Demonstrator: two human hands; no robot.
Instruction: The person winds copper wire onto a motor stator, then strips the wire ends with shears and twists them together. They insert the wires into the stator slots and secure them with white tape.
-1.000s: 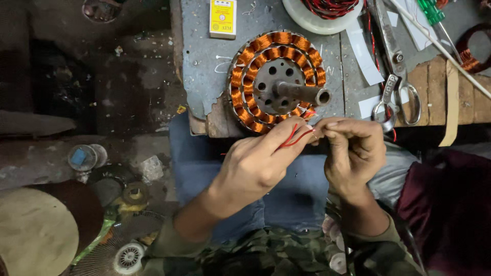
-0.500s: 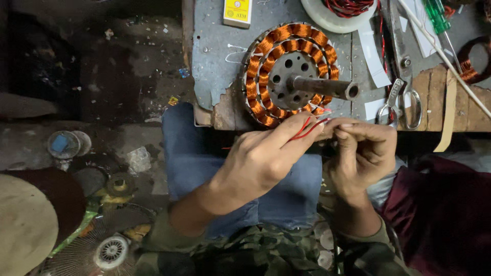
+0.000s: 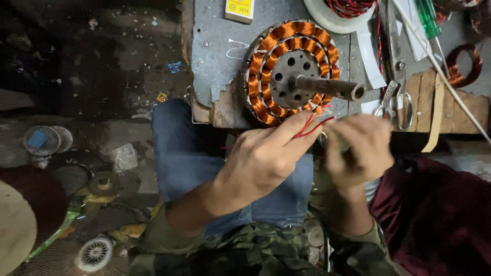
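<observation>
Two hands on red leads

Both hands meet above the lap: the left hand (image 3: 266,158) pinches thin red wires (image 3: 312,127) between fingertips; the right hand (image 3: 360,148) is blurred, its grip unclear. Beyond sits one copper-wound stator (image 3: 271,69), one pair of scissors (image 3: 396,97), then one small yellow rectangular box (image 3: 240,9) at the bench's far edge.

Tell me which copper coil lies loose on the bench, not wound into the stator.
The small copper ring coil at the bench's far right, lying alone on the grey top. The other copper windings sit packed around the stator with the steel shaft.
</observation>
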